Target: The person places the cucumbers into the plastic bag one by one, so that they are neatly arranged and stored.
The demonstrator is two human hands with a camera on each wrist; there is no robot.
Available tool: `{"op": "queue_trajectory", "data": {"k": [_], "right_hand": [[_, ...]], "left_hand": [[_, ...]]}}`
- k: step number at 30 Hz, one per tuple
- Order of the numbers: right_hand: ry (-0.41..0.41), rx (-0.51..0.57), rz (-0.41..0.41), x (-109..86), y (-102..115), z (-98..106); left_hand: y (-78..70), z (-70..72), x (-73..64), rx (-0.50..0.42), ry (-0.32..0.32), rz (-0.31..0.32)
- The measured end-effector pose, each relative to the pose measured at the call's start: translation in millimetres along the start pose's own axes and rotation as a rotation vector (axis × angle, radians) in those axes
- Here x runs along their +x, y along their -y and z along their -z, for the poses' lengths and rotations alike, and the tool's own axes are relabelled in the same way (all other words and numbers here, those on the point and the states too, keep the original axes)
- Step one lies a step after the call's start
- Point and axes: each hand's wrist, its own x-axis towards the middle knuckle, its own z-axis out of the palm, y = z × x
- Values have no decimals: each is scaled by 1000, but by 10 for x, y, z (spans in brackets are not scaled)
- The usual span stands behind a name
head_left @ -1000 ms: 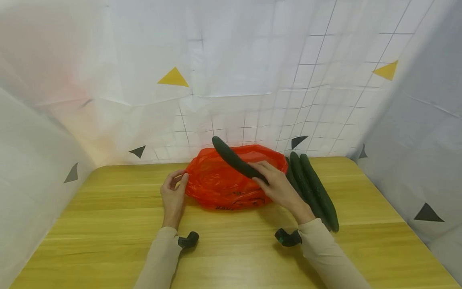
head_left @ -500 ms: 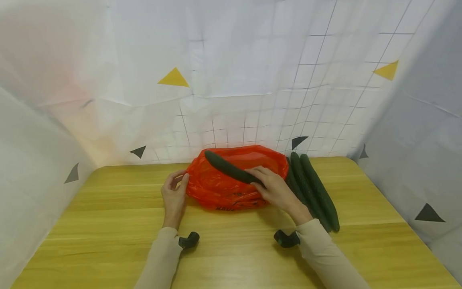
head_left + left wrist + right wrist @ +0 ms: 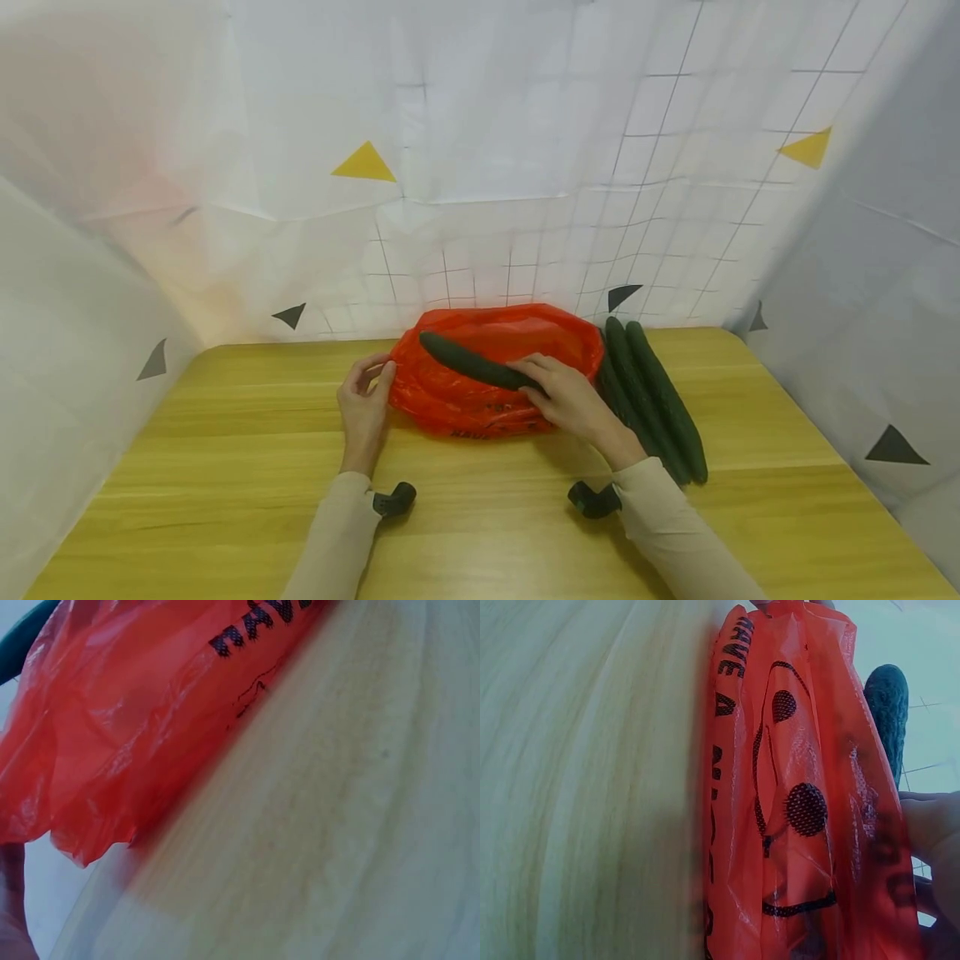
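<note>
Red plastic bag (image 3: 112,727) (black-lettered) on wooden tabletop (image 3: 322,787), with cucumber (image 3: 22,639) at upper left, left hand (image 3: 12,911) at lower left.

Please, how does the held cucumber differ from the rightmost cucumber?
The held cucumber is raised over the red bag; the rightmost cucumber lies on the table. The right grip holds the held cucumber; no grip touches the rightmost cucumber. Both are long and dark green.

The left forearm (image 3: 330,546) and right forearm (image 3: 682,533) slant inward, beige sleeves (image 3: 348,486) ending just behind the hands. The left hand (image 3: 365,408) points forward, fingers (image 3: 365,363) arched, thumb (image 3: 386,381) closing a pinch. The right hand (image 3: 570,400), well apart, angles toward the left one, thumb and fingers gripping.
</note>
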Motion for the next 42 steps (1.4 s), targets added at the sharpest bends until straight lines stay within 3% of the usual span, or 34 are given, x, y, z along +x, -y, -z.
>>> {"op": "queue_trajectory", "data": {"k": [8, 15, 30, 38, 42], "right_hand": [[40, -25, 15, -5, -7, -43], [81, -19, 12, -16, 21, -78], [146, -9, 67, -37, 8, -138], [165, -13, 68, -51, -1, -157], [182, 2, 63, -62, -11, -170]], "left_hand": [[-1, -5, 4, 4, -7, -2], [254, 19, 98, -22, -35, -25], [262, 5, 85, -13, -41, -58], [249, 21, 90, -18, -22, -8], [160, 19, 61, -23, -2, 7]]}}
